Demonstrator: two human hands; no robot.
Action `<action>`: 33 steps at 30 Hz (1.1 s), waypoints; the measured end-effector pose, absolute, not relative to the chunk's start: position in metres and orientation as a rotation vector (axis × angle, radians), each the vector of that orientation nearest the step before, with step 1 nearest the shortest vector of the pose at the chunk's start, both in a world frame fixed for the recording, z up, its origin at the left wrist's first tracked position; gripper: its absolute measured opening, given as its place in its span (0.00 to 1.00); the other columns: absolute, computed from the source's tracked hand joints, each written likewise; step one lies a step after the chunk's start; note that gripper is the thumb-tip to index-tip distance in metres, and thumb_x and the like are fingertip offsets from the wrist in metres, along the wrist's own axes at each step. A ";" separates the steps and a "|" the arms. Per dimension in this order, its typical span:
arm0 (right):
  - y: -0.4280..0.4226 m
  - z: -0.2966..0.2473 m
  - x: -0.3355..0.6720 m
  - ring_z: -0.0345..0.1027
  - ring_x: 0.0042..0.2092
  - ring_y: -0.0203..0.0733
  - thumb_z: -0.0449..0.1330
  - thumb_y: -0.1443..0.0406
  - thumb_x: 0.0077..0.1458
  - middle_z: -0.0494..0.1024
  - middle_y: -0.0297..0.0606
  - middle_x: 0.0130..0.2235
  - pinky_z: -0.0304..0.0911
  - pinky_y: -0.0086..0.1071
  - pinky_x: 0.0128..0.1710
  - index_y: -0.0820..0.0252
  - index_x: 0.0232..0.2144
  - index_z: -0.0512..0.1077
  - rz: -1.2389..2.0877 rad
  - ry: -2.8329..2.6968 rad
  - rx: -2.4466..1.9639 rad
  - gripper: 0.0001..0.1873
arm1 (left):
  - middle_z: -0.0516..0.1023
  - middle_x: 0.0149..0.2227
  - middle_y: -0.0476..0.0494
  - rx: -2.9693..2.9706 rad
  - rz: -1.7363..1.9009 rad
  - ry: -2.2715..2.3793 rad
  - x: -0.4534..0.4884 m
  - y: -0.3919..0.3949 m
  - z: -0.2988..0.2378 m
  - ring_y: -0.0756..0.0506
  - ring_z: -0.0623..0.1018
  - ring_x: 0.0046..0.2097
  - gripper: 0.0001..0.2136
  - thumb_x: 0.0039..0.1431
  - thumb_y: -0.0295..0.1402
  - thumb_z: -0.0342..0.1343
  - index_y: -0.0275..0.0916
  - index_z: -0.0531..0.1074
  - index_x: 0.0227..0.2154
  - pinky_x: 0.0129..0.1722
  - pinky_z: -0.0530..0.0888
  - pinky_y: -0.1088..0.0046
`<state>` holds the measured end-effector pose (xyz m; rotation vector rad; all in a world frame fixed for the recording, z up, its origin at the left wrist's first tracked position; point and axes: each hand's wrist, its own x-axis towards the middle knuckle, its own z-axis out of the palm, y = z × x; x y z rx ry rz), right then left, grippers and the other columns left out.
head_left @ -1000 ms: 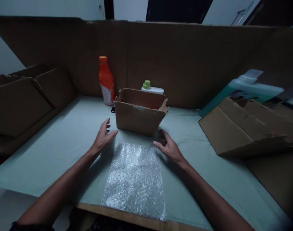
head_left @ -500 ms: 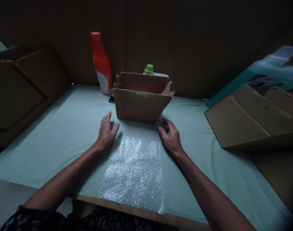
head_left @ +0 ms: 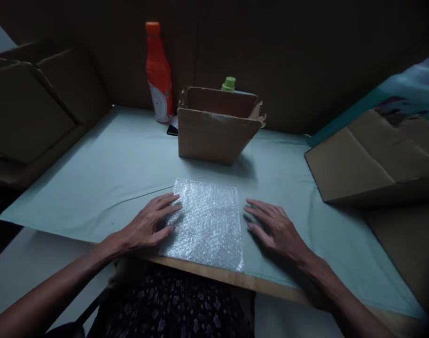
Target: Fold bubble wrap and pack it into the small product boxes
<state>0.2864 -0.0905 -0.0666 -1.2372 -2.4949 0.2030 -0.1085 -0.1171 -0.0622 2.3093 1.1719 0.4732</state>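
Near edge of the worktop (head_left: 76,178), middle: dark patterned garment (head_left: 186,305) just below it. Pale green cloth covers the top. Bubble-wrap sheet (head_left: 210,225) lies flat, its near end along that edge, its far end short of the box.

Left hand (head_left: 154,223): fingers loosely spread, grasping nothing, tips over the sheet's left border; cannot tell whether they touch it. Right hand (head_left: 274,225): fingers half-extended, grasping nothing, just beside the sheet's right border and apart from it. Sheet thus lies between the two.

Change: half a second ago both hands were farther forward, by the box's lower front corners and the sheet's far end. Now drawn back toward the near edge, clear of the box. Sheet and box look to keep their places; the view tips lower.

Mid-worktop, beyond the sheet: open-topped cardboard box (head_left: 207,136), upright, rim ragged at the right. Toward the right edge, a tilted carton (head_left: 351,164), teal container (head_left: 362,110) behind it. Toward the left edge, another carton (head_left: 27,112).

Far edge: dark phone-like object (head_left: 172,130) beside the box's left side; orange bottle (head_left: 159,75) standing behind that; green-capped bottle (head_left: 229,84), mostly hidden behind the box; cardboard wall (head_left: 288,56) at the back.
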 end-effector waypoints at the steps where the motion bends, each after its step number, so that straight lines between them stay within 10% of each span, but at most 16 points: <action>1: -0.103 -0.060 0.292 0.68 0.60 0.54 0.57 0.61 0.63 0.73 0.46 0.61 0.67 0.52 0.54 0.55 0.58 0.71 0.269 -2.552 -1.200 0.22 | 0.58 0.71 0.41 2.316 0.442 1.139 -0.114 -0.125 -0.060 0.35 0.56 0.71 0.24 0.66 0.38 0.53 0.46 0.61 0.64 0.66 0.62 0.45; 10: -0.145 -0.066 0.255 0.69 0.59 0.52 0.51 0.76 0.57 0.75 0.47 0.59 0.68 0.50 0.52 0.56 0.51 0.75 0.349 -2.681 -1.010 0.24 | 0.63 0.68 0.38 2.420 0.203 1.058 -0.111 -0.153 -0.061 0.31 0.60 0.69 0.28 0.60 0.42 0.57 0.45 0.65 0.63 0.68 0.55 0.39; 15: -0.130 -0.052 0.244 0.74 0.49 0.49 0.53 0.63 0.66 0.81 0.42 0.48 0.69 0.47 0.49 0.54 0.42 0.77 0.890 -2.312 -1.194 0.12 | 0.66 0.66 0.38 2.358 0.324 1.059 -0.110 -0.155 -0.060 0.31 0.63 0.68 0.33 0.54 0.43 0.63 0.49 0.64 0.63 0.67 0.56 0.39; 20: -0.115 -0.040 0.237 0.71 0.37 0.43 0.58 0.50 0.61 0.77 0.38 0.34 0.68 0.37 0.40 0.57 0.36 0.75 1.388 -1.725 -1.316 0.18 | 0.78 0.53 0.40 2.061 0.724 1.224 -0.100 -0.144 -0.066 0.39 0.76 0.56 0.09 0.62 0.34 0.53 0.43 0.76 0.43 0.57 0.72 0.54; 24: -0.101 -0.046 0.238 0.72 0.41 0.46 0.59 0.43 0.57 0.79 0.41 0.40 0.66 0.38 0.44 0.58 0.51 0.73 1.505 -1.469 -1.292 0.31 | 0.78 0.32 0.47 1.747 0.801 1.380 -0.085 -0.118 -0.065 0.46 0.77 0.35 0.10 0.63 0.36 0.50 0.39 0.74 0.32 0.37 0.73 0.69; 33: -0.089 -0.044 0.249 0.73 0.52 0.57 0.56 0.37 0.53 0.79 0.50 0.49 0.64 0.50 0.55 0.58 0.64 0.63 1.650 -1.345 -1.177 0.46 | 0.66 0.25 0.52 1.702 0.797 1.510 -0.071 -0.075 -0.068 0.49 0.67 0.29 0.10 0.60 0.39 0.47 0.39 0.68 0.29 0.31 0.63 0.72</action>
